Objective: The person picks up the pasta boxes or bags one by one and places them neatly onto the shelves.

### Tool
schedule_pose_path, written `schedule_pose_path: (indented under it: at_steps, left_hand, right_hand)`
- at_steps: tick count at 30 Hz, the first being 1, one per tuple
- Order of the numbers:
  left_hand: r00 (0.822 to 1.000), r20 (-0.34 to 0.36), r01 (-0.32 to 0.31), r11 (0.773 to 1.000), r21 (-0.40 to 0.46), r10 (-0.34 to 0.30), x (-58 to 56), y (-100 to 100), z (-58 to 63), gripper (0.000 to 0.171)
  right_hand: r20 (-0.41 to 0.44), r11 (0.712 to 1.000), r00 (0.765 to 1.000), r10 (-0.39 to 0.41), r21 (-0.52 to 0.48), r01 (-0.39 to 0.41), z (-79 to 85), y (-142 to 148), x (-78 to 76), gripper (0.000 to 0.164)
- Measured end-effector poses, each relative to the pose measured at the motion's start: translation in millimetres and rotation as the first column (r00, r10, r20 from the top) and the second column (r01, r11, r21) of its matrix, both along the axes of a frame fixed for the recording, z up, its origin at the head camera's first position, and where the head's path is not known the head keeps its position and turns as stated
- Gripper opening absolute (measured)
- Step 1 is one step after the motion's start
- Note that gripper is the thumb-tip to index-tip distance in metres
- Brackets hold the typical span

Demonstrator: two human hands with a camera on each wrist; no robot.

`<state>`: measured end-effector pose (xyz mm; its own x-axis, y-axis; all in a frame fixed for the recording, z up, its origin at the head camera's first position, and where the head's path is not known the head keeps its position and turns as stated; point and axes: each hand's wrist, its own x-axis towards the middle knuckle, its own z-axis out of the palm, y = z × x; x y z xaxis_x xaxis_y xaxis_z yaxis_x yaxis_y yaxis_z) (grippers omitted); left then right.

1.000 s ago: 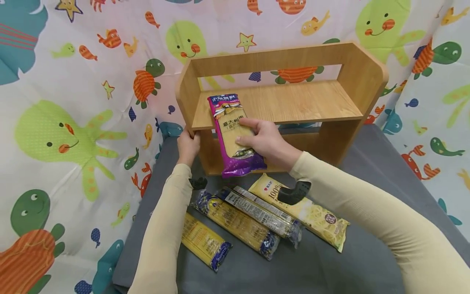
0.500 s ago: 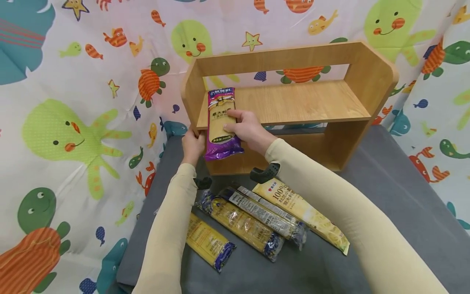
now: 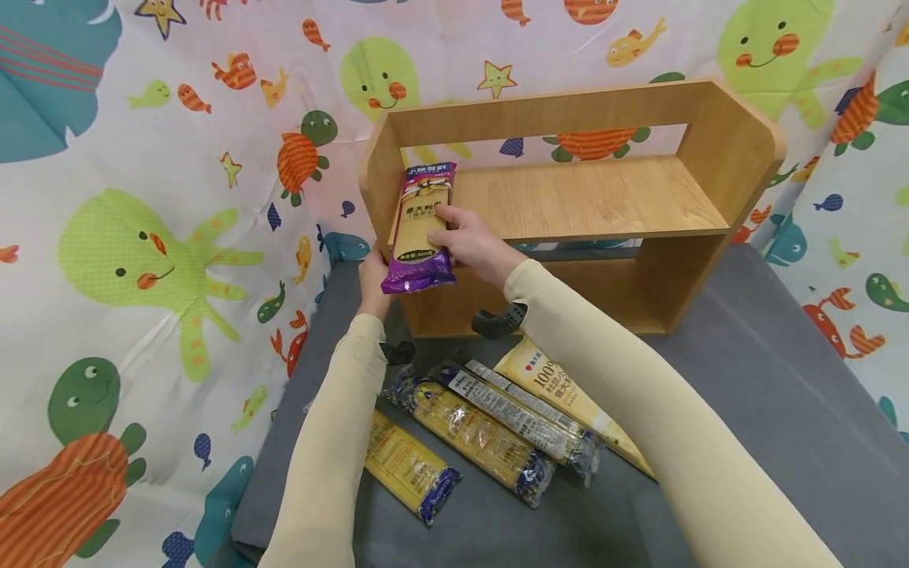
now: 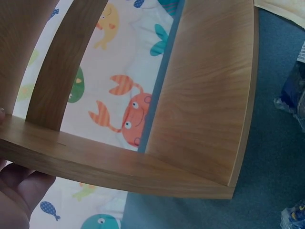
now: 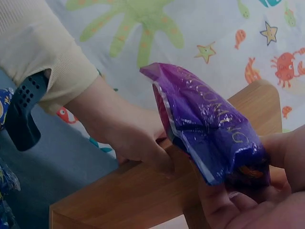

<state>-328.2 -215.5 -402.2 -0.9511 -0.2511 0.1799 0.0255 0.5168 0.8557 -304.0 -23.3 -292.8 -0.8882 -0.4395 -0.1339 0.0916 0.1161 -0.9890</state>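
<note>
My right hand (image 3: 474, 241) grips a purple and yellow pack of pasta (image 3: 417, 217) by its right side. The pack slants over the left end of a wooden shelf's upper board, its purple lower end sticking out past the front edge. From the right wrist view, the shiny purple end of the pasta pack (image 5: 209, 126) shows between thumb and fingers. My left hand (image 3: 372, 282) holds the left side panel of the shelf (image 3: 582, 197). In the left wrist view, fingers of the left hand (image 4: 26, 191) curl round the panel's edge; part of that hand is out of frame.
On the grey cloth (image 3: 746, 394) in front of the shelf lie several pasta packs: a yellow one (image 3: 408, 465), a clear-wrapped one (image 3: 476, 434), narrow dark ones (image 3: 518, 410) and a pale yellow one (image 3: 561, 386) partly under my right forearm. A cartoon-printed curtain (image 3: 213, 158) hangs behind.
My right hand has carried the pasta pack left and up toward the shelf's left end, and the pack has turned to lean right at its top. The left hand keeps its grip on the panel.
</note>
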Motion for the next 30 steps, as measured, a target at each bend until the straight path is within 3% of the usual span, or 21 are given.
schedule_pose_path:
  at_steps: [11, 16, 24, 30]
  left_hand:
    - [1.0, 0.027, 0.003, 1.0, -0.004, -0.003, -1.3, 0.3, 2.7, 0.052]
    - [1.0, 0.001, 0.014, 0.999, -0.035, -0.014, -1.1, -0.1, 2.8, 0.052]
    - [0.998, -0.036, 0.044, 0.999, -0.022, -0.045, -1.7, 2.8, 3.0, 0.055]
    - [0.998, -0.041, 0.05, 0.999, 0.001, -0.05, -0.3, -1.3, 1.0, 0.058]
  right_hand:
    - [0.021, 1.0, 1.0, -0.021, -0.005, 0.021, -3.8, -8.4, -9.0, 0.063]
    - [0.022, 1.0, 0.999, -0.031, -0.005, 0.031, -3.5, -11.0, -12.2, 0.063]
    - [-0.124, 0.985, 0.992, -0.018, 0.171, 0.039, -5.8, -6.9, -9.6, 0.065]
    - [-0.226, 0.969, 0.974, -0.001, 0.239, 0.057, -3.0, 27.4, 4.8, 0.066]
